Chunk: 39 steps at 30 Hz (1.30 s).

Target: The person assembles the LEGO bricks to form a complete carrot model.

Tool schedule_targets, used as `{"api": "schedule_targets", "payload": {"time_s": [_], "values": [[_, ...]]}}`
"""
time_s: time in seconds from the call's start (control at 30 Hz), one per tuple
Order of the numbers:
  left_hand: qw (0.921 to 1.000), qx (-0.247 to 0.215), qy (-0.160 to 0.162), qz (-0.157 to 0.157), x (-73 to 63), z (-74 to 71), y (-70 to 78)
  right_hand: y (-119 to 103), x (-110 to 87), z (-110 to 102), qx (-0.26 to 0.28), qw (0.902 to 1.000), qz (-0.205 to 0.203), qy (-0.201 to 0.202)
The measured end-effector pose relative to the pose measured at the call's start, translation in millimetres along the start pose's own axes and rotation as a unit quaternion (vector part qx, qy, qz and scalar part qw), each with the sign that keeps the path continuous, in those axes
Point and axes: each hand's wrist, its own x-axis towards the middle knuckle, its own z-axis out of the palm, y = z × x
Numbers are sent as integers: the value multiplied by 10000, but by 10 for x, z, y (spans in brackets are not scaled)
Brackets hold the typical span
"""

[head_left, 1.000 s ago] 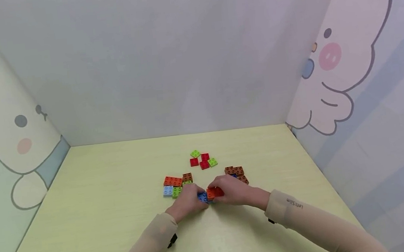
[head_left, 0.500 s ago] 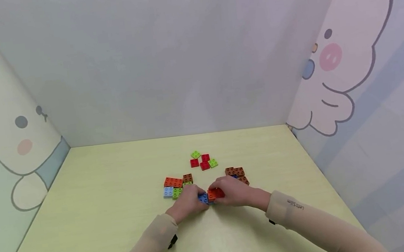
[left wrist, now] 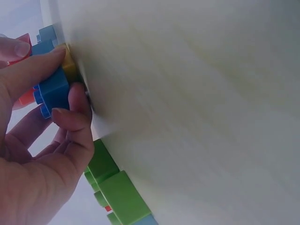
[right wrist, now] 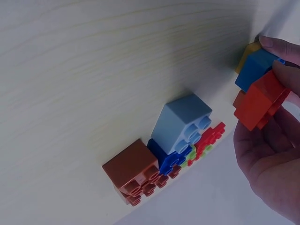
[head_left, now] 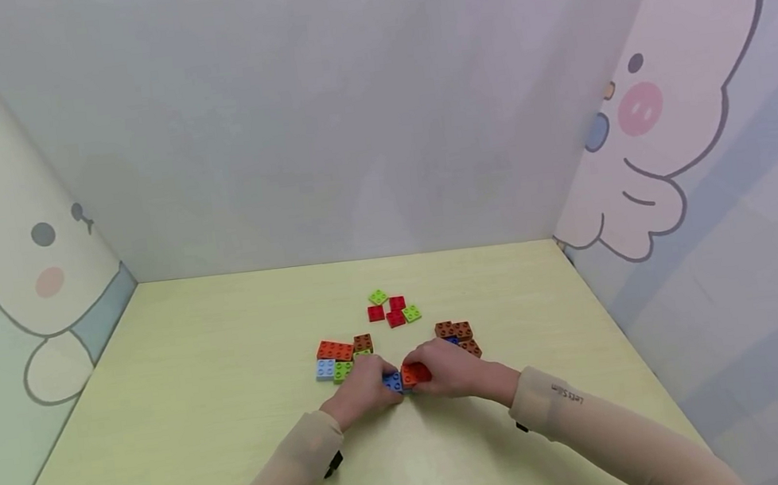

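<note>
My left hand grips a blue toy brick between thumb and fingers. In the left wrist view, a yellow brick lies under the blue ones, against the table. My right hand pinches a red-orange brick right beside the left thumb. The right wrist view has this red-orange brick on top of the stack, over a blue layer and the yellow one. Fingers of both hands hide part of the stack.
Left of the hands lie an orange-red brick, a light blue one, green ones and a brown one. Brown bricks sit at the right, with a light blue one nearby. Flat red and lime bricks lie farther back.
</note>
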Motion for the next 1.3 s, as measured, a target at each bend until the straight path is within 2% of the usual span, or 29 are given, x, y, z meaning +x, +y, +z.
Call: {"api": "schedule_targets", "payload": {"time_s": [0.23,0.43,0.77,1.3], "values": [[9999,-84,-4,-66,-3,8,9,-12,5,-17,87,10000,-16,-28],[10000,41,27,30,11,-8,12,-28,11,-28,42,10000,3,3],[10000,47,-14,-64,9,-6,14,-36,16,-24,-3,10000,78,-37],[10000,25,8,78,11,-8,13,-44,55,-47,144,9997,96,-171]]}}
